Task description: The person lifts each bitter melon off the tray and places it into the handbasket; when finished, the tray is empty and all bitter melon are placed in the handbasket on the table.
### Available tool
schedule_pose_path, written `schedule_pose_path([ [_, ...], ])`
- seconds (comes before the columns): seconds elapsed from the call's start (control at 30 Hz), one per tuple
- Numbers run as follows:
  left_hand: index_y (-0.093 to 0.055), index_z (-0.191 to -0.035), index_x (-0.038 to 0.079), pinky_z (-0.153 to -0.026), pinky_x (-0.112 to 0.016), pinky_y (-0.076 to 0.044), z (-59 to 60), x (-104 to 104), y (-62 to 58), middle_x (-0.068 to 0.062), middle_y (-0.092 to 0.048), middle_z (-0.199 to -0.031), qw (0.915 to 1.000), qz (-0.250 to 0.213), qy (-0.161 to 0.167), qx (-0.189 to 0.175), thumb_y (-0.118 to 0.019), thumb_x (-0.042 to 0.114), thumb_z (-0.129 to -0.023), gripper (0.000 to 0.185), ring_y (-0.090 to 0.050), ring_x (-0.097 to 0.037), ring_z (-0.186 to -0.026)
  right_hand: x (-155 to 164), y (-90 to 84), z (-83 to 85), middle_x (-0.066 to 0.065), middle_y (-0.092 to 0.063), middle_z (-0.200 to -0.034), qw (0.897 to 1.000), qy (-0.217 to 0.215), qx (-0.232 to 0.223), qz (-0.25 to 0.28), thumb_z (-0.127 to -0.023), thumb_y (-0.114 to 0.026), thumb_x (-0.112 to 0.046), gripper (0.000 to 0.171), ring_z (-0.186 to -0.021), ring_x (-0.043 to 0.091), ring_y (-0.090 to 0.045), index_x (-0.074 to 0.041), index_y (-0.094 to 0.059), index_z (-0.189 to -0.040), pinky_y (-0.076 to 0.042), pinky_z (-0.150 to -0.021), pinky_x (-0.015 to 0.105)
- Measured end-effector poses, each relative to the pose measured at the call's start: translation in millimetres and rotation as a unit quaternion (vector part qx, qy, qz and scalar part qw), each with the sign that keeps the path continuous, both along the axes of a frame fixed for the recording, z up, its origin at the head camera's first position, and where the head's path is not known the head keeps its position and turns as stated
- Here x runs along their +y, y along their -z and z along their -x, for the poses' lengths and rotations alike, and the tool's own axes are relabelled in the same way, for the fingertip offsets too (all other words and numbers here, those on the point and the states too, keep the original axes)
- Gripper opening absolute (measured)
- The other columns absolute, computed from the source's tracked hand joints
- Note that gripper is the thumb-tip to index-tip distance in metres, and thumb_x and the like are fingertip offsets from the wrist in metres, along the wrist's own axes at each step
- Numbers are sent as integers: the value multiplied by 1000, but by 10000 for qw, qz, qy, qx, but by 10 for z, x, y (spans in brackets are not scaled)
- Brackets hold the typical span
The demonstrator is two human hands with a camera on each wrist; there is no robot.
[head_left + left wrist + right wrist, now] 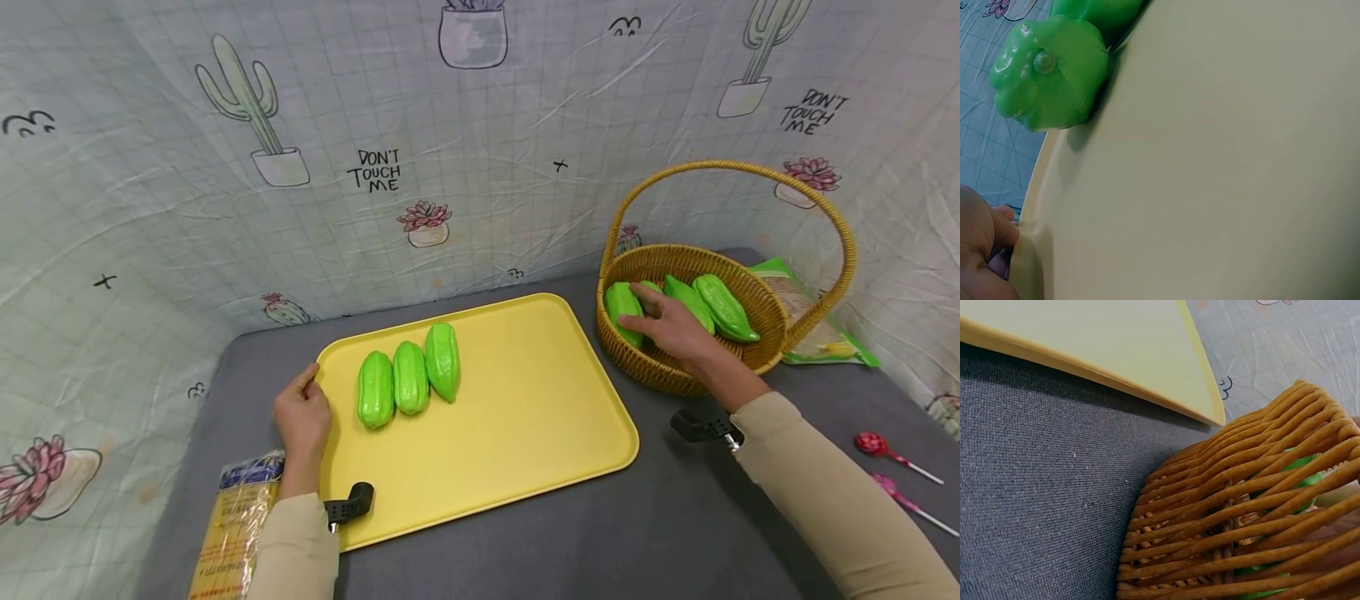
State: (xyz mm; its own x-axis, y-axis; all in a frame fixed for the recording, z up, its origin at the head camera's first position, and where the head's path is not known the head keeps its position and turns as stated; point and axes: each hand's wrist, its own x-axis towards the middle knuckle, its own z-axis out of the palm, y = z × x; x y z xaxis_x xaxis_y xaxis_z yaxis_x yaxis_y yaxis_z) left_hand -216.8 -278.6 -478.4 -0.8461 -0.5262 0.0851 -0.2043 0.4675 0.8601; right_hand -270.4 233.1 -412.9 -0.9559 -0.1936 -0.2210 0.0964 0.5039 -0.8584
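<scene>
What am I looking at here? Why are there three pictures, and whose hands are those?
A person wears three cameras: one on the head, one on each wrist. The head view shows everything. The left hand holds the rim of a yellow tray, where three green toy fruits lie in a row. The left wrist camera sees the tray and fruit up close. The right hand reaches into a wicker basket and rests on the green fruits in the basket. The right wrist camera sees the basket's woven side. Everything sits on a grey table.
</scene>
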Motion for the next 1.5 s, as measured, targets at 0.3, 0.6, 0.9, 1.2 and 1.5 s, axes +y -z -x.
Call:
schedule_pose_path([
  [0.3, -60, -141, 0, -117, -53, -42, 20, 10, -5, -24, -54, -148, 9999, 39, 51, 96, -39, 2, -106, 42, -47, -41, -142, 47, -3, 17, 19, 3, -172, 9998, -29, -17, -178, -105, -58, -32, 84, -157, 49, -3, -14, -3, -166, -20, -123, 68],
  [0.6, -58, -143, 0, -117, -52, -41, 15, -4, -3, -22, -53, -151, 9999, -66, 50, 58, -38, 3, -106, 42, -46, -40, -144, 3, -26, 19, 19, -2, -172, 9995, -146, 40, -262, -103, -61, -32, 85, -157, 49, -8, -9, -8, -166, -22, -123, 67],
  [0.9, -58, -144, 1, -117, -53, -42, 1, -8, 16, -21, -52, -151, 10000, -79, 29, 16, -37, 4, -107, 42, -45, -40, -145, 2, -2, 3, 21, -2, -172, 9994, -276, -9, -200, -105, -58, -31, 83, -156, 50, -9, -7, -7, -165, -21, -122, 68],
  [1.2, -59, -143, 1, -117, -53, -42, 0, -13, 31, -21, -54, -150, 10000, -33, 29, 70, -39, 4, -107, 41, -46, -40, -144, 23, 13, -12, 24, -4, -171, 9994, -312, 32, -147, -106, -55, -28, 79, -155, 51, -9, -6, -7, -165, -22, -121, 70],
  [1.5, -57, -144, 1, -117, -54, -42, -9, -8, 30, -21, -53, -151, 9999, -55, 57, 86, -37, 4, -107, 42, -45, -40, -144, 33, -22, -69, 26, -8, -170, 9992, -328, 161, -154, -108, -51, -27, 74, -154, 52, -13, -4, -9, -165, -25, -119, 69],
])
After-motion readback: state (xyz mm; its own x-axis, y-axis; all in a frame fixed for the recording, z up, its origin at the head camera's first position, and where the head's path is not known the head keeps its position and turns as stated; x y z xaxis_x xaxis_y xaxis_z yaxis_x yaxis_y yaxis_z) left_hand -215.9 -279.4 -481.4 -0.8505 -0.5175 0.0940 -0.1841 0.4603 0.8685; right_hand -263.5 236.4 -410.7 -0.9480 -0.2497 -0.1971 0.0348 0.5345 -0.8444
